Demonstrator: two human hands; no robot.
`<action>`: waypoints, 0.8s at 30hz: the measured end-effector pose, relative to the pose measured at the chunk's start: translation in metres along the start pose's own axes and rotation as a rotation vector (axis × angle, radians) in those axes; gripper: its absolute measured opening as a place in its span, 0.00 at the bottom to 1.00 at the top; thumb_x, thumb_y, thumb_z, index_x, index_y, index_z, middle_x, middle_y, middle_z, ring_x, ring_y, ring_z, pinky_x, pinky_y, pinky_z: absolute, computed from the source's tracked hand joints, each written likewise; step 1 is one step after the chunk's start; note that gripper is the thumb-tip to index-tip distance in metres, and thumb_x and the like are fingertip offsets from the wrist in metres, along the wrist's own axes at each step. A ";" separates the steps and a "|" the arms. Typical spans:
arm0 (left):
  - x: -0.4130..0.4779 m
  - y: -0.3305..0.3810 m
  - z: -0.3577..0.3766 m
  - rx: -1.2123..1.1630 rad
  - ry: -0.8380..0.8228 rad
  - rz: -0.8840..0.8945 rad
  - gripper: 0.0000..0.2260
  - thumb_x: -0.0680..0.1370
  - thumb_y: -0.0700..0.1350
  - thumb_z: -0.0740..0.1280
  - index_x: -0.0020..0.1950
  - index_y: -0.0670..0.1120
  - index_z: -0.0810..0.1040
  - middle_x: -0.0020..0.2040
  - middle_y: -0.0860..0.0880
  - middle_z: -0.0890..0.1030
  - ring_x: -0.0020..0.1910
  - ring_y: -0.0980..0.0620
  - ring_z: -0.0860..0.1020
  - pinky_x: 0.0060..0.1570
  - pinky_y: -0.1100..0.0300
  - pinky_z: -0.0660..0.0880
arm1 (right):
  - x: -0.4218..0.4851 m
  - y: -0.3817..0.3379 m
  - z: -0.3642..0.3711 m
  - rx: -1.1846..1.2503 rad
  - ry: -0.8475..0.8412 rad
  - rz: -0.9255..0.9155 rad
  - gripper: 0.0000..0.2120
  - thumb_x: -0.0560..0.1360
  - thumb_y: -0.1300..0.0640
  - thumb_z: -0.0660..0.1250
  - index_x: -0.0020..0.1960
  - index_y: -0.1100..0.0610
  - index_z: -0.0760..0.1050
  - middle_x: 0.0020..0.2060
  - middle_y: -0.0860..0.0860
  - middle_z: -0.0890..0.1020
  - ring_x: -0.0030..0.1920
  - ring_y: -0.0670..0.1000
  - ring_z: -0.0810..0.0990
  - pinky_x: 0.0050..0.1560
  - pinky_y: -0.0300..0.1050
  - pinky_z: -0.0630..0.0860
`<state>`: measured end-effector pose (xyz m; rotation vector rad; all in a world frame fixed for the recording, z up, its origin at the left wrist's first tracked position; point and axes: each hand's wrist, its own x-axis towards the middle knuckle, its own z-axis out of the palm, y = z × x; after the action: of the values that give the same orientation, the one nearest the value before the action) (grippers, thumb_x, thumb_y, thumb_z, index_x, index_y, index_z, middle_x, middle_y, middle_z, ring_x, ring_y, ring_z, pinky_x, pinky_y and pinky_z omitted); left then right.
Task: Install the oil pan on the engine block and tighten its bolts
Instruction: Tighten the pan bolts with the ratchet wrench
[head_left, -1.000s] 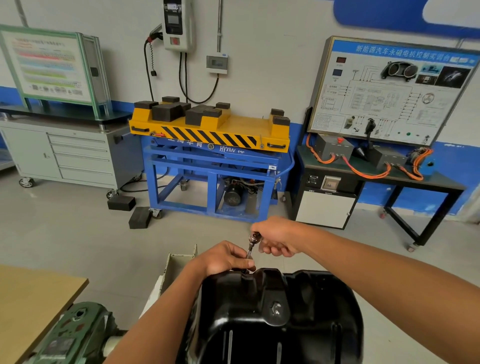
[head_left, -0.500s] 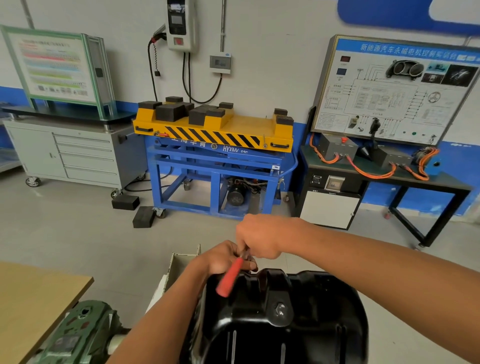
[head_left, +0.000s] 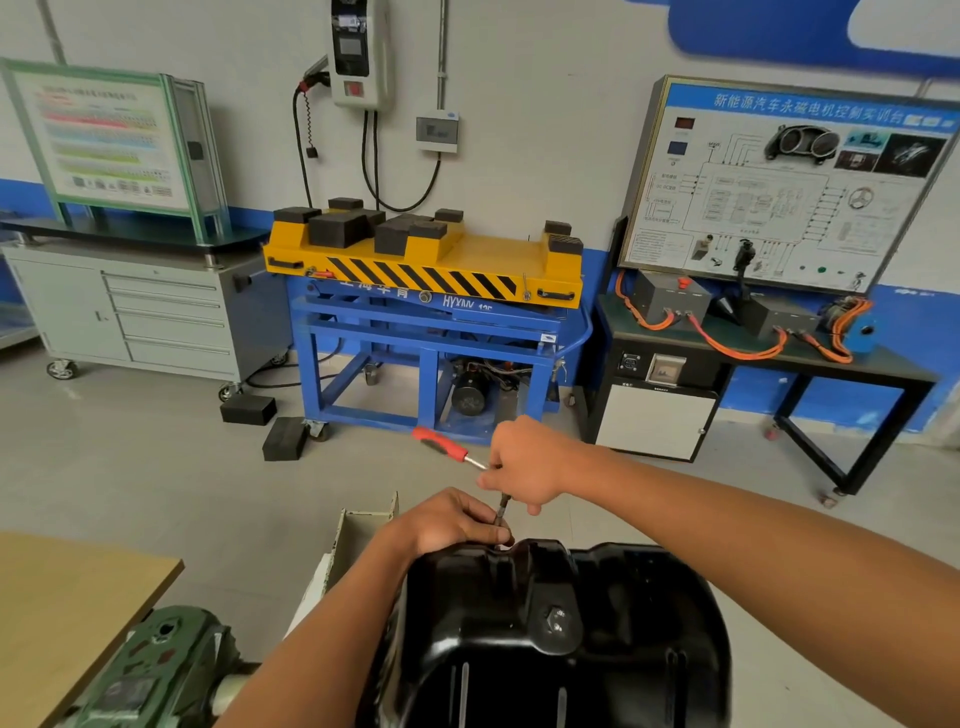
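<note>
The right hand (head_left: 524, 467) is clenched around the head of a ratchet (head_left: 441, 446), whose red handle points left, just above the far rim of the oil pan (head_left: 545, 644). The left hand (head_left: 457, 519) pinches the thin shaft (head_left: 503, 506) where it meets that rim. The oil pan lies bottom up, nearest the viewer. To its left are an open box (head_left: 363, 525) and a green machine (head_left: 156, 670), and well beyond it stands a yellow lift table (head_left: 426, 260).

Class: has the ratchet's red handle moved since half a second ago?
Yes. The red handle has swung from over the oil pan towards the far blue stand.
</note>
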<state>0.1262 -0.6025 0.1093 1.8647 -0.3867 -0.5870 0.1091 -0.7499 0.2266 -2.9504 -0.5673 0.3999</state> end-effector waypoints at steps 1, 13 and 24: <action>0.000 0.000 0.000 -0.003 0.002 -0.002 0.10 0.76 0.42 0.74 0.55 0.39 0.85 0.52 0.44 0.86 0.46 0.57 0.82 0.49 0.70 0.75 | 0.001 0.001 0.002 0.051 0.005 0.047 0.19 0.81 0.50 0.63 0.36 0.61 0.73 0.29 0.58 0.83 0.29 0.52 0.85 0.39 0.49 0.80; 0.001 0.002 0.002 0.000 0.001 -0.014 0.08 0.76 0.44 0.75 0.52 0.42 0.86 0.47 0.47 0.87 0.45 0.58 0.82 0.48 0.70 0.75 | 0.004 0.011 0.020 0.850 -0.031 0.510 0.13 0.82 0.48 0.61 0.50 0.59 0.70 0.24 0.52 0.82 0.20 0.46 0.76 0.21 0.32 0.64; -0.002 0.004 0.003 -0.056 0.105 0.242 0.09 0.73 0.40 0.77 0.49 0.36 0.86 0.46 0.33 0.84 0.44 0.46 0.78 0.53 0.50 0.77 | 0.003 0.007 0.016 0.762 0.094 0.445 0.11 0.79 0.52 0.68 0.50 0.58 0.68 0.27 0.55 0.82 0.23 0.49 0.77 0.21 0.36 0.65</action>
<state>0.1229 -0.6049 0.1126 1.7550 -0.5126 -0.3320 0.1099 -0.7539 0.2093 -2.2983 0.2329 0.3963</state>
